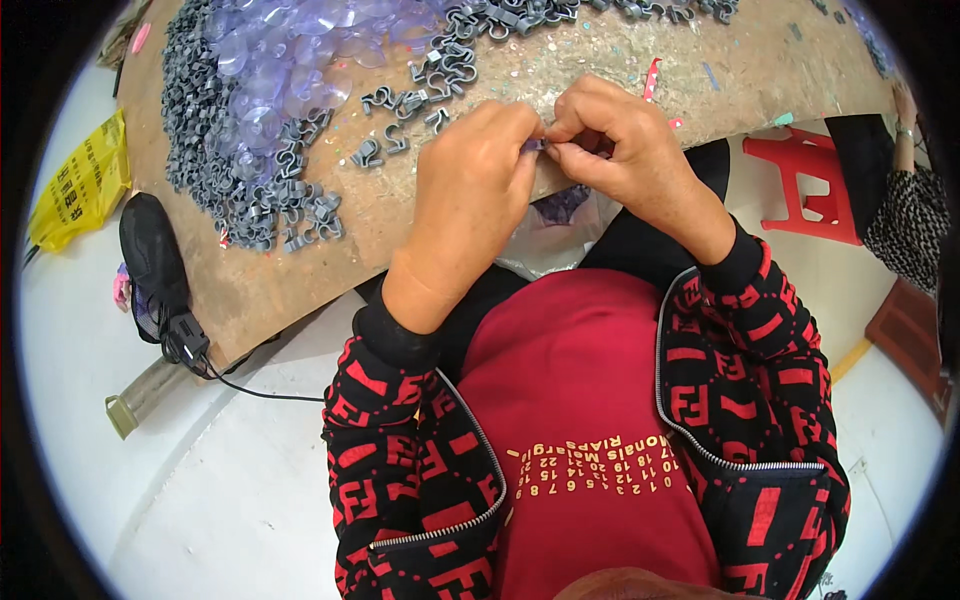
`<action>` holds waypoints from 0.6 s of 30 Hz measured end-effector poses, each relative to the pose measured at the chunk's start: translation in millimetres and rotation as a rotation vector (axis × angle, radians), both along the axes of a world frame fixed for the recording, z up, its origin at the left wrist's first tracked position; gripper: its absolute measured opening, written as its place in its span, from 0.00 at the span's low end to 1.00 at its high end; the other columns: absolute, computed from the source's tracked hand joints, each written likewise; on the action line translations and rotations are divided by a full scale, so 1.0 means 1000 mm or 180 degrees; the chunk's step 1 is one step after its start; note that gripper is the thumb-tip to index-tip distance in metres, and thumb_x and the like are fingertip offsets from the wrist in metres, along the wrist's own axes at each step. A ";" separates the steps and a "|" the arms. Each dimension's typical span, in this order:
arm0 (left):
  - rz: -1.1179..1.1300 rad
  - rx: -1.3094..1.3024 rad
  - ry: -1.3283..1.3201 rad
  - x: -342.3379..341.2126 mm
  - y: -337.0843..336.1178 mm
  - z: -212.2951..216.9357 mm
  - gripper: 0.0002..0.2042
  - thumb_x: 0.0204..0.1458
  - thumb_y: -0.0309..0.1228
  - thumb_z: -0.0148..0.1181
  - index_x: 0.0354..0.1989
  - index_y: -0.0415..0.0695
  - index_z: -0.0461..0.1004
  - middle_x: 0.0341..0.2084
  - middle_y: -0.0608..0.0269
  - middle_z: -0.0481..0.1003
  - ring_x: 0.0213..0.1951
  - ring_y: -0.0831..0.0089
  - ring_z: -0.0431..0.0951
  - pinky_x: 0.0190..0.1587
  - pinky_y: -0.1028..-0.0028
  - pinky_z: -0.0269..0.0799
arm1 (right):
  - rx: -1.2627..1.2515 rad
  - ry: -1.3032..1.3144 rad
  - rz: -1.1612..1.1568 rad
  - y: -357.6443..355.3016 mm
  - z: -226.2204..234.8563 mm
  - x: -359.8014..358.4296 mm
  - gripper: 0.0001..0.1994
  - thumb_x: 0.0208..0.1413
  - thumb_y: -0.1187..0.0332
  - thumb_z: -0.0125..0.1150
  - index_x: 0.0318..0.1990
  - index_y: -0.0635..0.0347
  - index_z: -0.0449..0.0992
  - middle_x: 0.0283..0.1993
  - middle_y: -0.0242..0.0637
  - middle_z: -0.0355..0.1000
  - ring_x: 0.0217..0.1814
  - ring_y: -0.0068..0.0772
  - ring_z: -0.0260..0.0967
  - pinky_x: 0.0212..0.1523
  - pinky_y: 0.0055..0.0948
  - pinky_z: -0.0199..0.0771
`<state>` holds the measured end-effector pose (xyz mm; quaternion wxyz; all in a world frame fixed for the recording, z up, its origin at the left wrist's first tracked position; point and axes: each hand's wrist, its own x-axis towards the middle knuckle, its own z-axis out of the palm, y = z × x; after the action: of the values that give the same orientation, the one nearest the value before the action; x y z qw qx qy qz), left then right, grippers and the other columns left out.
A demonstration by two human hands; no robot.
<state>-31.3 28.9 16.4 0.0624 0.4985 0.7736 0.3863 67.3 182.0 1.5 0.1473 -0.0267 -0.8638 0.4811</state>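
My left hand (468, 172) and my right hand (628, 145) meet just over the near edge of the table. Both are closed in a pinch on a small bluish-purple piece (535, 145). My fingers cover most of it, so its kind does not show. To the left of my hands, a few loose grey plastic clips (368, 153) lie on the tabletop. Beyond them spreads a big heap of clear purple suction cups (300, 50), bordered by a dense pile of grey clips (195, 120).
The worn wooden table (270, 285) carries scattered scraps and a red strip (652, 80). Below my hands is a clear plastic bag (555, 245) with purple pieces. A yellow bag (85, 180) and a black corded object (155, 260) are left; a red stool (810, 185) and another person's sleeve (908, 225) are right.
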 end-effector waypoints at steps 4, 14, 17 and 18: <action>-0.0084 -0.0101 0.0069 -0.002 0.004 0.003 0.06 0.40 0.19 0.56 0.29 0.41 0.69 0.25 0.53 0.71 0.30 0.52 0.73 0.31 0.59 0.68 | 0.0014 -0.0001 -0.0055 -0.001 -0.001 0.001 0.05 0.47 0.77 0.61 0.29 0.63 0.70 0.30 0.30 0.64 0.27 0.20 0.61 0.25 0.21 0.61; -0.0076 -0.0250 0.0250 -0.001 0.008 0.007 0.04 0.42 0.20 0.55 0.27 0.40 0.69 0.24 0.52 0.71 0.29 0.50 0.73 0.31 0.58 0.68 | 0.0179 0.0128 -0.0134 -0.003 -0.001 0.002 0.06 0.46 0.77 0.61 0.29 0.64 0.69 0.30 0.32 0.63 0.25 0.24 0.60 0.25 0.23 0.60; -0.0032 0.0008 -0.0113 0.000 0.002 0.000 0.06 0.42 0.21 0.58 0.31 0.39 0.73 0.25 0.54 0.73 0.27 0.57 0.75 0.30 0.65 0.71 | 0.0254 0.0180 -0.0179 -0.004 -0.002 0.002 0.05 0.45 0.77 0.61 0.30 0.64 0.70 0.29 0.32 0.62 0.25 0.24 0.60 0.25 0.23 0.60; -0.0033 0.0014 -0.0100 0.002 -0.002 -0.001 0.06 0.42 0.21 0.58 0.31 0.39 0.73 0.25 0.54 0.73 0.27 0.57 0.75 0.30 0.65 0.71 | 0.0260 0.0193 -0.0181 -0.004 -0.003 0.001 0.05 0.45 0.77 0.61 0.30 0.64 0.70 0.29 0.32 0.62 0.25 0.24 0.60 0.25 0.23 0.60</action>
<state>-29.6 27.2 15.0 0.0754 0.4965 0.7690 0.3954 67.8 177.7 -1.8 0.1879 -0.0305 -0.8768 0.4417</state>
